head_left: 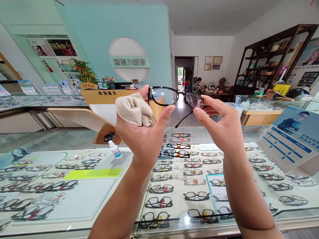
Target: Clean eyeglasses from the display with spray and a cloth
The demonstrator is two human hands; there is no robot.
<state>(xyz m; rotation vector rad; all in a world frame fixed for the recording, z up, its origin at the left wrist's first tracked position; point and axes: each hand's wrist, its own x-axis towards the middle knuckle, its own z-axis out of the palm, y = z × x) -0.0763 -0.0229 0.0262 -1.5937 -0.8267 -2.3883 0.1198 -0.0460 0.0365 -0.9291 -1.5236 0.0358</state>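
Note:
Black-framed eyeglasses [164, 96] are held up in front of me, above the glass display case. My left hand [143, 132] grips the left side of the frame and also keeps a bunched cream cloth [133, 108] in its palm and fingers. My right hand [221, 122] pinches the other lens and rim between thumb and fingers. One temple arm hangs down and to the left below the frame. On that right lens there is reddish marking, too small to read.
A small white and blue bottle [115, 150] stands on the glass counter [92, 196], left of my arms. Rows of eyeglasses lie under the glass. A printed card stand [286, 136] is at the right. Another person [197, 86] sits far back near a doorway.

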